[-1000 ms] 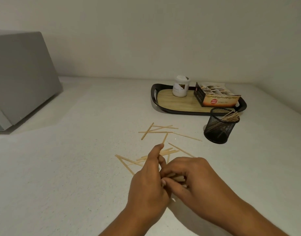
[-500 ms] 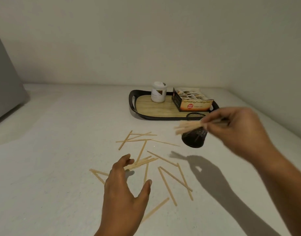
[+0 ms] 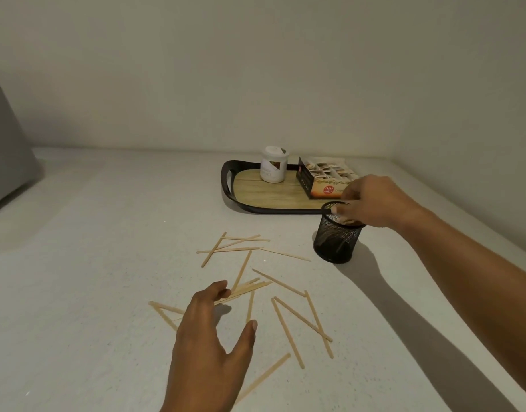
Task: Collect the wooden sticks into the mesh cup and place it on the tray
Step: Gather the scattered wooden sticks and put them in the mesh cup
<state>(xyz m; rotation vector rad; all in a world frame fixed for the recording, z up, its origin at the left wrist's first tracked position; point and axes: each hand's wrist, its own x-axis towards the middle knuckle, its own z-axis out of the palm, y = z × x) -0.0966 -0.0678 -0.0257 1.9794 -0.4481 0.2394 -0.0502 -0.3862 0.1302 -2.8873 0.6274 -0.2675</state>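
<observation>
Several thin wooden sticks [image 3: 288, 333] lie scattered on the pale counter, with a second loose cluster [image 3: 235, 249] farther back. The black mesh cup [image 3: 335, 243] stands upright on the counter, just in front of the tray [image 3: 229, 195] and off it. My right hand [image 3: 374, 202] is over the cup's mouth, fingers pinched on a bundle of sticks whose pale ends sit inside the rim. My left hand [image 3: 209, 334] hovers low over the near sticks, fingers spread, holding nothing; its fingertip is at the edge of a few sticks.
The black-rimmed, wood-floored tray carries a white jar [image 3: 274, 169] and an opened box of sachets [image 3: 322, 181]. A grey appliance [image 3: 6, 162] stands at the far left. Walls close the counter at the back and right.
My right hand lifted a bundle of sticks away from the left hand, carried it right and lowered it into the cup's mouth. My left hand opened and stayed over the scattered sticks.
</observation>
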